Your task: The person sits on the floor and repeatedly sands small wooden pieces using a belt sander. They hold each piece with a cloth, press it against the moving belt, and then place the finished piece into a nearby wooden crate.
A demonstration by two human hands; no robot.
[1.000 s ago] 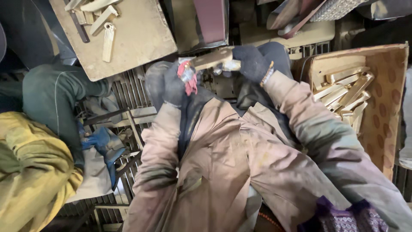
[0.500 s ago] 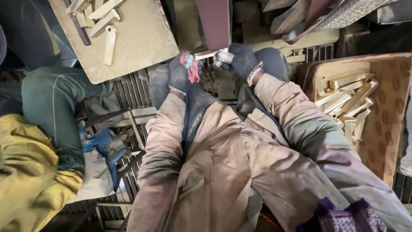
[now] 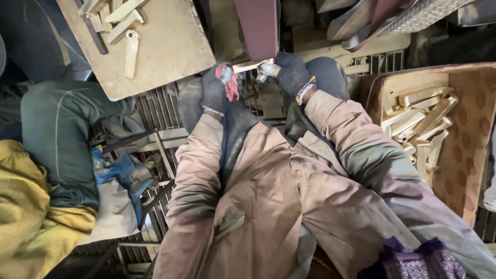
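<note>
My left hand (image 3: 217,88) and my right hand (image 3: 290,72) both wear dark gloves with taped fingertips. Together they grip a short, pale wooden piece (image 3: 247,66) by its two ends. The piece lies level against the lower end of a dark reddish sanding belt (image 3: 258,28) that runs upward just beyond my hands. A red patch of cloth shows on my left glove. My brown jacket sleeves reach up to both hands from below.
A tan board (image 3: 165,46) at the upper left carries several wooden pieces (image 3: 132,49). A box (image 3: 465,150) on the right holds several more pale pieces (image 3: 423,124). Another person in green and yellow (image 3: 51,155) sits at the left by metal grating (image 3: 160,103).
My hands have moved upward, carrying the wooden piece from in front of my chest to the bottom of the sanding belt. The view has shifted slightly.
</note>
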